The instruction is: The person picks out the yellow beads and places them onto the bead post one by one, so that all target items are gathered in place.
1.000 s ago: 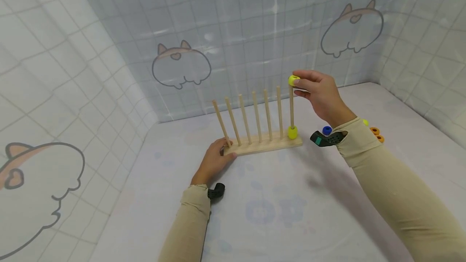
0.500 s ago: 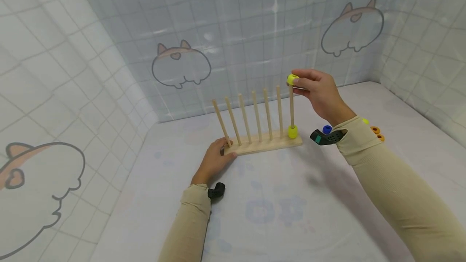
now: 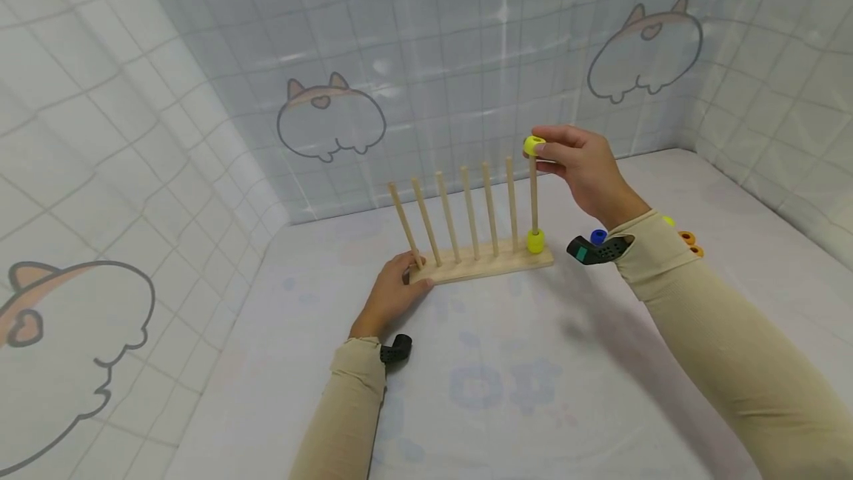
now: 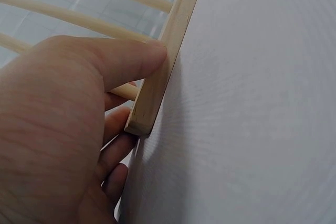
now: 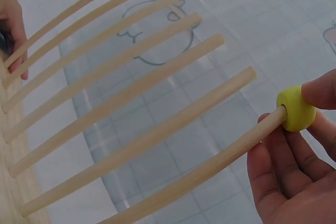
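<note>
Upper yellow bead (image 3: 533,147): on tip of 3 o'clock end peg (image 3: 534,198), pinched in right hand (image 3: 589,170).
Lower yellow piece (image 3: 535,244): foot of same peg.
Rack (image 3: 481,270): on counter (image 3: 480,339), left hand (image 3: 389,298) gripping its 9 o'clock end.
Blue bead (image 3: 599,240), orange beads (image 3: 690,243): counter, rack's 3 o'clock.

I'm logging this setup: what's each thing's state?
Rack: upright, six pegs bare
Upper yellow bead: atop seventh peg
Lower yellow bead(s): at peg's base
Blue bead: loose
Orange beads: loose
Far yellow bead: part-hidden
Left hand: gripping rack's end
Right hand: pinching upper yellow bead
</note>
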The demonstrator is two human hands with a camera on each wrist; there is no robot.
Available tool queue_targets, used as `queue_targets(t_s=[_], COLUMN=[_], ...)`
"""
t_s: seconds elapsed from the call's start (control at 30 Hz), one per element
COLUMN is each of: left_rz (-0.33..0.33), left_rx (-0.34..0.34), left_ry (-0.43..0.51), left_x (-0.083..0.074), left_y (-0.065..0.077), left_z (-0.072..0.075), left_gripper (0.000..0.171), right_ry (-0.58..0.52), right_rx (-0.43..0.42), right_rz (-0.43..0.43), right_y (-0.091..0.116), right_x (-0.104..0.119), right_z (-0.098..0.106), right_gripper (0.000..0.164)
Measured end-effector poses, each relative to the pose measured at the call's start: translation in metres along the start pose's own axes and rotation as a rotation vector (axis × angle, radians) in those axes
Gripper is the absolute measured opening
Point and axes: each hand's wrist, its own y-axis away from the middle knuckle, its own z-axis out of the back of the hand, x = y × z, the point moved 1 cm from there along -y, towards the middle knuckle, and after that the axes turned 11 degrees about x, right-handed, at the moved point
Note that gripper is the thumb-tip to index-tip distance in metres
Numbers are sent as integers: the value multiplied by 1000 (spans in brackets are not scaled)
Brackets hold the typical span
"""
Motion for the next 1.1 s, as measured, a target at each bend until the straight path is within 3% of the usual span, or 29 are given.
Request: queue_targets(t_s=[1.1], left_rz=[2], left_rx=[-6], left_ry=[-12], left_x=[2], left_y=[-2], left_z=[-1], left_gripper=[50], right_ry=[18], right_rx=[8], right_rz=[-9], right_y=[0], right_x=[-1], right_z=[-3], right_gripper=[32])
